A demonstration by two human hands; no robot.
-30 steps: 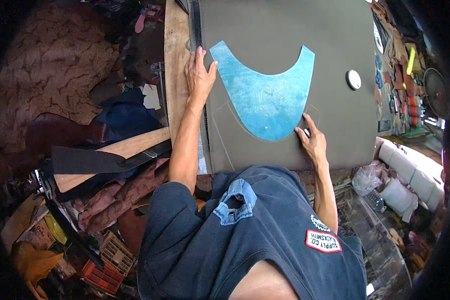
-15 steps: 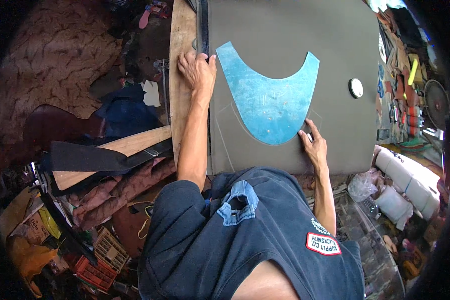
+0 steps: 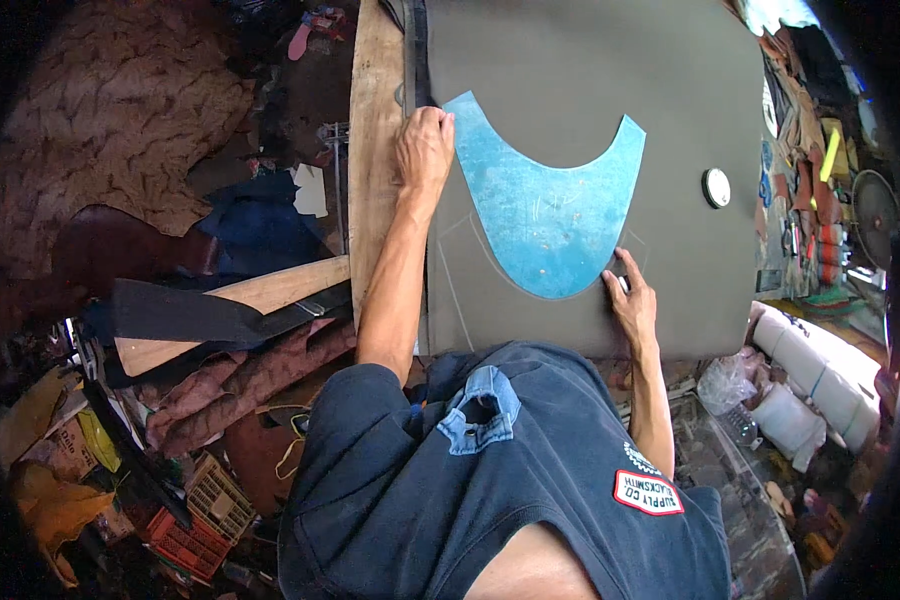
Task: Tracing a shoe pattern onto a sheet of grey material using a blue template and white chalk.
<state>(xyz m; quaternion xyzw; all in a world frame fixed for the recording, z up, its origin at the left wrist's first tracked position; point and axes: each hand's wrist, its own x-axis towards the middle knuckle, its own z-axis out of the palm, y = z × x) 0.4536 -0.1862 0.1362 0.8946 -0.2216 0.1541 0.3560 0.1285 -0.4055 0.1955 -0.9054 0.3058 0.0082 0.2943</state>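
One blue U-shaped template lies flat on one large grey-brown sheet, its two arms pointing away from the person and its rounded end toward the dark shirt. Pale drawn lines show on the sheet to both sides of the rounded end. The left hand, one of two at the template, is by its left tip, fingers curled together at the sheet's left edge; whether they grip that edge, I cannot tell. The right hand has index finger and thumb apart, their tips beside the template's lower right edge; one small white piece shows between them, and how it is held cannot be seen. One round white-topped disc lies on the sheet's right side, well apart from both hands. Along the left run one dark strip and, outside it, one wooden board. Further out on the left are one wrinkled brown hide, one plank under one black piece, and two crates, one red and one tan. On the right are one round fan and one long white roll
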